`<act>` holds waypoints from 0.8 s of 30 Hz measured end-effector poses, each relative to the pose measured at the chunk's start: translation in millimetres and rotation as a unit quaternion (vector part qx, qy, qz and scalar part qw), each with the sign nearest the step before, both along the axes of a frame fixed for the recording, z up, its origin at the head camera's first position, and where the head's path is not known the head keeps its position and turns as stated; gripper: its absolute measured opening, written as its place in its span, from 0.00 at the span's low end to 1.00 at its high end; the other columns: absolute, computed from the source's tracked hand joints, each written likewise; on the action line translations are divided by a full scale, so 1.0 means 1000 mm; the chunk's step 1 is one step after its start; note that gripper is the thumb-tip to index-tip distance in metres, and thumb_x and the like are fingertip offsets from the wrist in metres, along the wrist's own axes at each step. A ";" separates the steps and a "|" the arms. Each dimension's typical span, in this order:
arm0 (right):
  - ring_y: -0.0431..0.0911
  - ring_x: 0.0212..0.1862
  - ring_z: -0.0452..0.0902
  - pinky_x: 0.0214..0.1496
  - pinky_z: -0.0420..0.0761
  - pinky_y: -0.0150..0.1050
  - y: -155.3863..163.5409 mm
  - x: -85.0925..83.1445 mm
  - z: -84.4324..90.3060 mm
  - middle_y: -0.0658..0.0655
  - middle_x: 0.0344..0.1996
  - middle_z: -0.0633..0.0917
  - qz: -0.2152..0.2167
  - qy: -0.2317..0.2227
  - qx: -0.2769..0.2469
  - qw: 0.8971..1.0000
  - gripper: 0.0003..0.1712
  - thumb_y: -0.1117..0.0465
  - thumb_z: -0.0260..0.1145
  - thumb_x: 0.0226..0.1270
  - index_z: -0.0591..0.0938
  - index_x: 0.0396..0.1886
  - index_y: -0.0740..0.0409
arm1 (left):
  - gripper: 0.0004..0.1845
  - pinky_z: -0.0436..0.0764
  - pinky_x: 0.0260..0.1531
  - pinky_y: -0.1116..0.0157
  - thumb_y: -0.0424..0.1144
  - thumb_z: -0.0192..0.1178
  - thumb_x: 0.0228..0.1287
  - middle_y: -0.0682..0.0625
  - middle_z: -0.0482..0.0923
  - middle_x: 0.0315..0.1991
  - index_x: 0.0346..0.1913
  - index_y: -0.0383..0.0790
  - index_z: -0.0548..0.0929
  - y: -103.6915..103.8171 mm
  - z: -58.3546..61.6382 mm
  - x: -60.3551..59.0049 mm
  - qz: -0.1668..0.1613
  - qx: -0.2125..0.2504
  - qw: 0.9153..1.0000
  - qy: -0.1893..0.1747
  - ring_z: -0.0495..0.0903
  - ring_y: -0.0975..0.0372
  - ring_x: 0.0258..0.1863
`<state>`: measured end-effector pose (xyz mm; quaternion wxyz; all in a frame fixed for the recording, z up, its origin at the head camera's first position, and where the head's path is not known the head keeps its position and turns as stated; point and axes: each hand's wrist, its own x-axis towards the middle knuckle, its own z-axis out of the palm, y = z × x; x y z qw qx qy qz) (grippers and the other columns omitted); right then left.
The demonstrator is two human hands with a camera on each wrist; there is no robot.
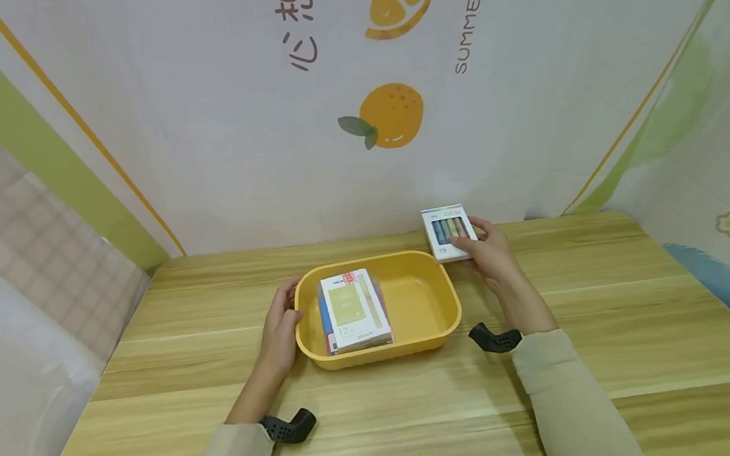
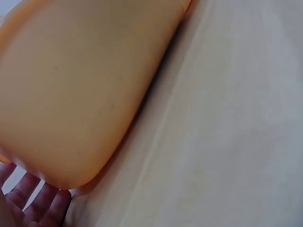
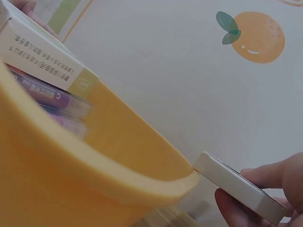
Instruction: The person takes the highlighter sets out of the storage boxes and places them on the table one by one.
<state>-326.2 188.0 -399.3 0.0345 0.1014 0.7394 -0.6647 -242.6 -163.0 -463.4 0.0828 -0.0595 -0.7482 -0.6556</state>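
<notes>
A yellow plastic basin point(image 1: 424, 310) stands on the table. My left hand point(image 1: 279, 330) holds its left side, thumb at the rim; in the left wrist view the fingers point(image 2: 45, 201) lie against the outer wall. My right hand point(image 1: 494, 253) pinches a flat white box point(image 1: 448, 251) of coloured sticks, thumb on top and fingers below. A window in the box shows the sticks in a row. It is tilted over the basin's far right corner; the right wrist view shows its edge point(image 3: 241, 189) right at the rim.
Inside the basin's left half, a white and green box point(image 1: 349, 309) lies on top of purple and blue packs point(image 3: 52, 97). Behind the wooden table point(image 1: 382, 429) hangs a white cloth point(image 1: 235, 160) with orange prints. Black wrist mounts point(image 1: 291, 426) sit at both sleeves.
</notes>
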 end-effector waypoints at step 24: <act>0.35 0.37 0.81 0.36 0.82 0.25 0.001 0.001 -0.001 0.58 0.56 0.73 -0.007 0.003 0.002 1.000 0.44 0.60 0.65 0.71 0.54 0.82 0.52 | 0.32 0.75 0.49 0.75 0.27 0.39 0.60 0.36 0.74 0.63 0.71 0.35 0.68 0.001 0.000 0.007 0.022 -0.017 0.999 0.024 0.72 0.52 0.54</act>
